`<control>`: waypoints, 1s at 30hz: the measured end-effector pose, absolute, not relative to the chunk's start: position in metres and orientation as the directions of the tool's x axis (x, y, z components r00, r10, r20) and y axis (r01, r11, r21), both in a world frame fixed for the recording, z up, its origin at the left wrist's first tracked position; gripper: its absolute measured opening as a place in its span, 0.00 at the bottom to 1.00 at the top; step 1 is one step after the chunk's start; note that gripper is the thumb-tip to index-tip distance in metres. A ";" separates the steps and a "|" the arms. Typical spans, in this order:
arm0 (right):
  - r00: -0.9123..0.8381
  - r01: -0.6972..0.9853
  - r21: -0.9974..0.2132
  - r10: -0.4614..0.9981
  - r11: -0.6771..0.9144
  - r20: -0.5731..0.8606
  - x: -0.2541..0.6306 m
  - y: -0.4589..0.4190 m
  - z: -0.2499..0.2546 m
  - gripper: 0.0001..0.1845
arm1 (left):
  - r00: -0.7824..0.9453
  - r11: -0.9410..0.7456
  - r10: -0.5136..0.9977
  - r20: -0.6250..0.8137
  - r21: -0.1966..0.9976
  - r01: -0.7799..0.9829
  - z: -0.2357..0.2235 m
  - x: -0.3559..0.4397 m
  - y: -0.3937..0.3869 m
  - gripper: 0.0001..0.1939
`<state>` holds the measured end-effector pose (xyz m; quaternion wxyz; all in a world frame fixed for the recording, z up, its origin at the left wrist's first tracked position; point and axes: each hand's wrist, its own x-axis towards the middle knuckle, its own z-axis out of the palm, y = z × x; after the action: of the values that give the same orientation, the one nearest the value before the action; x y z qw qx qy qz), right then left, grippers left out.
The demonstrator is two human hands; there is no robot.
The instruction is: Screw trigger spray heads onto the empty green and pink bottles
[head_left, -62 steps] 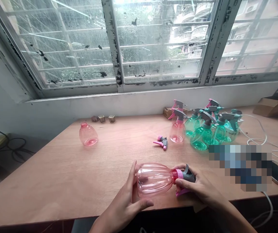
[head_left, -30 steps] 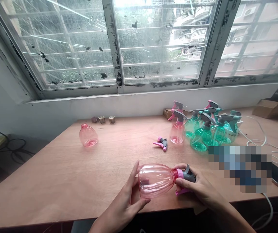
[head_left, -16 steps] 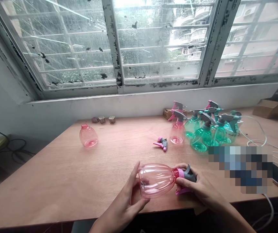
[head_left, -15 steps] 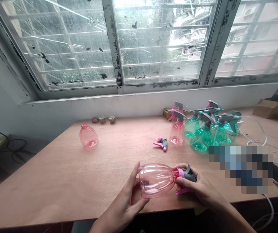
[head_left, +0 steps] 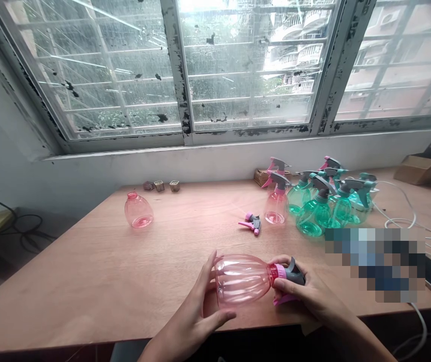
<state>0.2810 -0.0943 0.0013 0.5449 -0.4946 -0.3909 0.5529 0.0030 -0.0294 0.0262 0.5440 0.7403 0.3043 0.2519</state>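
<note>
A clear pink spray bottle (head_left: 241,279) lies on its side above the near edge of the wooden table (head_left: 98,271). My left hand (head_left: 196,314) cups its base, fingers curled around it. Gripping the grey and pink trigger head (head_left: 291,279) at the bottle's neck is my right hand (head_left: 309,296), closed on it. A loose trigger head (head_left: 251,222) lies further back in the middle. An open pink bottle (head_left: 138,210) without a head stands at the left.
Several teal and pink spray bottles (head_left: 315,203) with heads stand at the back right. White cables (head_left: 407,221) trail along the right side, near a cardboard box (head_left: 417,168). Three small cubes (head_left: 160,186) sit by the wall under the window.
The bottle has stayed between my hands, with only slight shifts of my left fingers on its base. Nothing else on the table has moved.
</note>
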 end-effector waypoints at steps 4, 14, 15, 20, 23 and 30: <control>0.067 -0.209 -0.973 0.991 -0.101 -0.118 0.281 -0.095 0.004 0.25 | 0.689 -0.257 0.716 0.110 0.960 0.114 0.021 0.004 -0.029 0.42; 0.052 -0.179 -0.977 0.991 -0.116 -0.127 0.281 -0.095 0.003 0.25 | 0.685 -0.140 0.728 -0.030 0.972 0.191 0.029 0.001 -0.030 0.50; 0.056 -0.176 -0.978 0.991 -0.109 -0.121 0.281 -0.095 0.003 0.25 | 0.684 -0.147 0.729 -0.022 0.971 0.187 0.029 0.001 -0.030 0.49; 0.040 -0.179 -0.980 0.995 -0.087 -0.095 0.281 -0.095 0.004 0.24 | 0.685 -0.179 0.728 0.033 0.973 0.143 0.026 0.004 -0.028 0.50; 0.023 -0.185 -0.979 0.995 -0.088 -0.094 0.281 -0.095 0.005 0.23 | 0.696 -0.181 0.718 0.021 0.971 0.157 0.027 0.002 -0.030 0.54; 0.025 -0.182 -0.979 0.995 -0.094 -0.100 0.283 -0.094 0.002 0.23 | 0.708 -0.127 0.703 -0.058 0.970 0.205 0.031 0.000 -0.032 0.55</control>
<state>0.2829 -0.0943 0.0019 0.5267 -0.4848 -0.4190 0.5585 0.0001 -0.0323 0.0308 0.5805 0.7192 0.3159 0.2145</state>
